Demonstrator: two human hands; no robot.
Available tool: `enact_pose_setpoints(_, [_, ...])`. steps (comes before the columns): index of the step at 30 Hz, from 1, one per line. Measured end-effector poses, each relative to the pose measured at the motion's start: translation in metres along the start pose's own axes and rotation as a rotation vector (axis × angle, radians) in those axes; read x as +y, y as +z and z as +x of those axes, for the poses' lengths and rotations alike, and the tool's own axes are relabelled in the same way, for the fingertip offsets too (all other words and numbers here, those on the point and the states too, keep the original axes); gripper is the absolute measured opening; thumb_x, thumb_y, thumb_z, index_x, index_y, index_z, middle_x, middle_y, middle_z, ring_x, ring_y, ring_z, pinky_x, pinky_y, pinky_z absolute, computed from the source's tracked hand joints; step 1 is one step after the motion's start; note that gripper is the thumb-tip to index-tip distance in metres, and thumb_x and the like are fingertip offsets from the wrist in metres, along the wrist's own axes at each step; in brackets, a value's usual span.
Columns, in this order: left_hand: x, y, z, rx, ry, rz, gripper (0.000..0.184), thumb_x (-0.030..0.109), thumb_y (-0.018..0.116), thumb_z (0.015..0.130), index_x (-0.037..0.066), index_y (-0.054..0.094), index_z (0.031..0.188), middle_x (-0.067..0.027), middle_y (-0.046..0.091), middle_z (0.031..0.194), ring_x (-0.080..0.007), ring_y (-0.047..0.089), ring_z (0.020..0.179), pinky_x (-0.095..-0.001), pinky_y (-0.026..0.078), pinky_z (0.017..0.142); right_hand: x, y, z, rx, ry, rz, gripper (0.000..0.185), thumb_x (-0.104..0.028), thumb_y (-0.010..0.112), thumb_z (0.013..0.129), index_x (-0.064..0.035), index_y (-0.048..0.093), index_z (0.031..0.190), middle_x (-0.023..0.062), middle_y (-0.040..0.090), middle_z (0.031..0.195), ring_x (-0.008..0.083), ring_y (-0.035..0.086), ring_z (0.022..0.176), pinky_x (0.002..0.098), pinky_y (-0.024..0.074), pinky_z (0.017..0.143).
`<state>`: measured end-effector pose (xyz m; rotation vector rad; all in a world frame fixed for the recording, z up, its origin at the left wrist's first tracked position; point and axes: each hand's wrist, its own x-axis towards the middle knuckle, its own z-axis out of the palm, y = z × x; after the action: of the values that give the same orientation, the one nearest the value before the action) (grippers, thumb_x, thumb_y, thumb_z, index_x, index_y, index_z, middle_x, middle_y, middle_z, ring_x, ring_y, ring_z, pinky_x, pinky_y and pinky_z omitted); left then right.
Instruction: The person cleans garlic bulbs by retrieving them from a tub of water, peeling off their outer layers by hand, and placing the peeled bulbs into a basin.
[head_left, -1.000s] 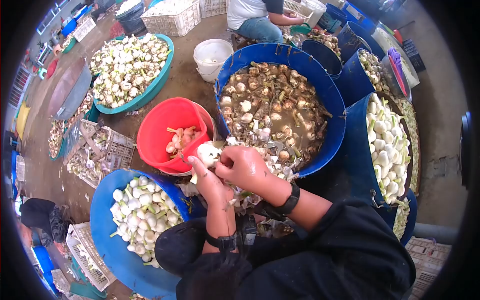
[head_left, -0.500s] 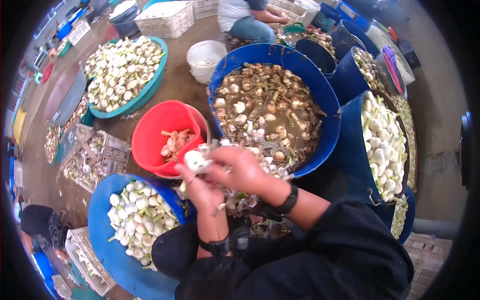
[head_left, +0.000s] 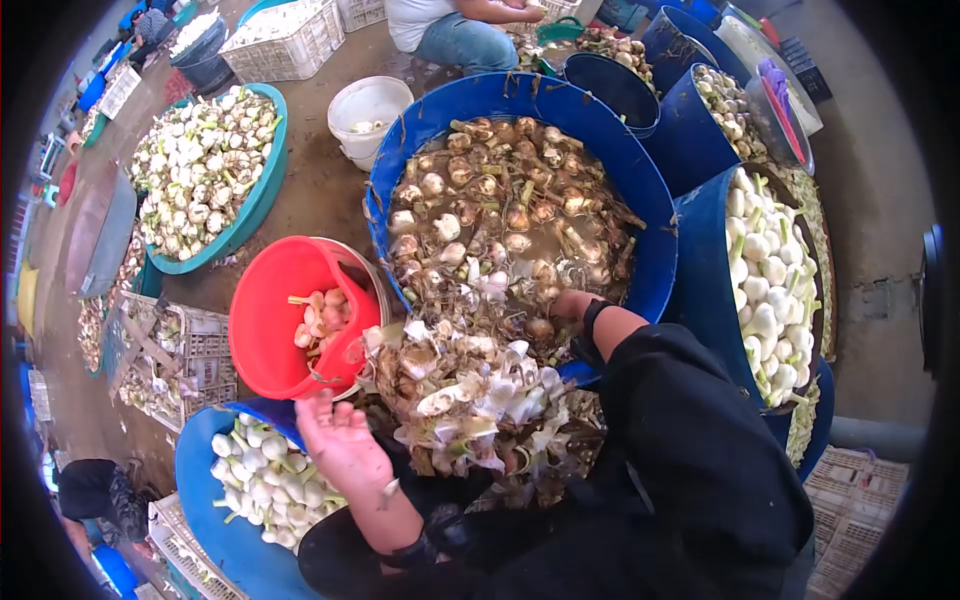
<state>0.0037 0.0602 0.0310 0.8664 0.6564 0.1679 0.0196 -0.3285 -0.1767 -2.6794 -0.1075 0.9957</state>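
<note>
Head view: right hand [head_left: 572,304] down in round blue plastic tub [head_left: 645,185] among wet brown garlic bulbs [head_left: 459,170]; fingers hidden, can't tell grip. Left hand [head_left: 348,450] empty, fingers loosely spread, near red plastic bucket [head_left: 262,300]. Tub probably sits close for easy reach.

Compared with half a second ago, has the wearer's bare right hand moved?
Yes. The bare right hand has moved rightward in view, from beside the round blue plastic tub's near-left rim to inside the tub.
</note>
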Motion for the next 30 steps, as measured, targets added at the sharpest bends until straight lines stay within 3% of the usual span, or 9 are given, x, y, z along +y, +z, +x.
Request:
enact_pose_setpoints(3, [-0.023, 0.02, -0.002, -0.071, 0.077, 0.348, 0.026, 0.027, 0.054, 0.087, 0.006, 0.048, 0.101, -0.0052, 0.054, 0.093, -0.0114, 0.053, 0.07, -0.0228, 0.044, 0.058, -0.023, -0.01, 0.007, -0.024, -0.069, 0.159, 0.043, -0.035, 0.034, 0.092, -0.0021, 0.058, 0.102, 0.0191, 0.061, 0.094, 0.0309, 0.059, 0.086, 0.0387, 0.0444, 0.077])
enact_pose_setpoints(8, [-0.054, 0.036, -0.014, -0.392, -0.23, 0.654, 0.048, 0.033, 0.042, 0.092, 0.001, 0.033, 0.127, -0.0087, 0.047, 0.104, -0.013, 0.055, 0.073, -0.022, 0.046, 0.053, -0.171, -0.09, -0.073, 0.058, -0.307, 0.659, 0.042, -0.035, 0.035, 0.094, 0.0003, 0.057, 0.09, 0.0197, 0.059, 0.076, 0.0282, 0.056, 0.068, 0.0386, 0.0445, 0.066])
enact_pose_setpoints(12, [-0.056, 0.028, -0.015, -0.305, -0.196, 0.415, 0.035, 0.026, 0.057, 0.086, -0.004, 0.057, 0.104, 0.0012, 0.055, 0.076, -0.0058, 0.049, 0.069, -0.02, 0.04, 0.059, -0.238, -0.089, -0.104, 0.135, -0.512, 0.502, 0.025, -0.023, 0.045, 0.087, -0.0027, 0.057, 0.08, 0.0216, 0.059, 0.072, 0.0373, 0.059, 0.068, 0.0447, 0.0452, 0.064])
enact_pose_setpoints(15, [-0.046, 0.02, -0.016, -0.371, -0.173, 0.384, 0.03, 0.021, 0.06, 0.084, -0.004, 0.059, 0.1, -0.0001, 0.057, 0.079, -0.0045, 0.048, 0.07, -0.0193, 0.039, 0.063, -0.258, -0.093, -0.116, 0.207, -0.474, 0.194, 0.017, -0.018, 0.047, 0.081, -0.0034, 0.055, 0.077, 0.0198, 0.057, 0.066, 0.0385, 0.056, 0.064, 0.0458, 0.0443, 0.059])
enact_pose_setpoints(19, [-0.029, 0.024, -0.022, -0.381, -0.257, 0.45, 0.028, 0.023, 0.058, 0.084, -0.001, 0.061, 0.098, 0.0002, 0.057, 0.079, -0.0049, 0.048, 0.06, -0.0191, 0.036, 0.049, -0.262, -0.094, -0.123, 0.332, -0.435, 0.194, 0.015, -0.017, 0.05, 0.075, -0.0027, 0.055, 0.073, 0.0194, 0.054, 0.059, 0.0352, 0.057, 0.057, 0.0441, 0.0448, 0.056])
enact_pose_setpoints(23, [-0.033, 0.021, -0.019, -0.518, -0.369, 0.113, 0.028, 0.026, 0.05, 0.086, 0.004, 0.061, 0.099, 0.0004, 0.058, 0.079, -0.0045, 0.047, 0.053, -0.0184, 0.03, 0.04, -0.258, -0.093, -0.121, 0.183, -0.156, 0.597, 0.026, -0.022, 0.048, 0.079, 0.0002, 0.061, 0.083, 0.0169, 0.058, 0.06, 0.0247, 0.057, 0.052, 0.0365, 0.0471, 0.054])
enact_pose_setpoints(25, [-0.031, 0.025, -0.022, -0.549, -0.362, 0.064, 0.028, 0.024, 0.048, 0.087, 0.005, 0.061, 0.101, 0.0013, 0.057, 0.078, -0.004, 0.046, 0.053, -0.0174, 0.03, 0.041, -0.261, -0.089, -0.128, -0.051, 0.015, 1.349, 0.029, -0.021, 0.046, 0.083, 0.0017, 0.062, 0.078, 0.0112, 0.061, 0.066, 0.0189, 0.058, 0.054, 0.0326, 0.0463, 0.052])
enact_pose_setpoints(26, [-0.03, 0.025, -0.022, -0.556, -0.266, 0.118, 0.028, 0.023, 0.048, 0.086, 0.005, 0.061, 0.102, 0.0015, 0.057, 0.078, -0.0039, 0.047, 0.055, -0.0172, 0.031, 0.042, -0.272, -0.101, -0.144, 0.057, -0.055, 1.222, 0.03, -0.02, 0.044, 0.084, 0.003, 0.062, 0.075, 0.0064, 0.062, 0.07, 0.0167, 0.059, 0.057, 0.0288, 0.0455, 0.051])
enact_pose_setpoints(30, [-0.019, 0.021, -0.023, -0.675, -0.145, 0.222, 0.028, 0.025, 0.05, 0.084, 0.005, 0.063, 0.101, 0.001, 0.059, 0.083, -0.0049, 0.051, 0.066, -0.0179, 0.036, 0.049, -0.289, -0.111, -0.173, 0.4, -0.289, 0.302, 0.022, -0.02, 0.048, 0.081, -0.0032, 0.062, 0.081, 0.0218, 0.058, 0.075, 0.0346, 0.059, 0.069, 0.0414, 0.0464, 0.066])
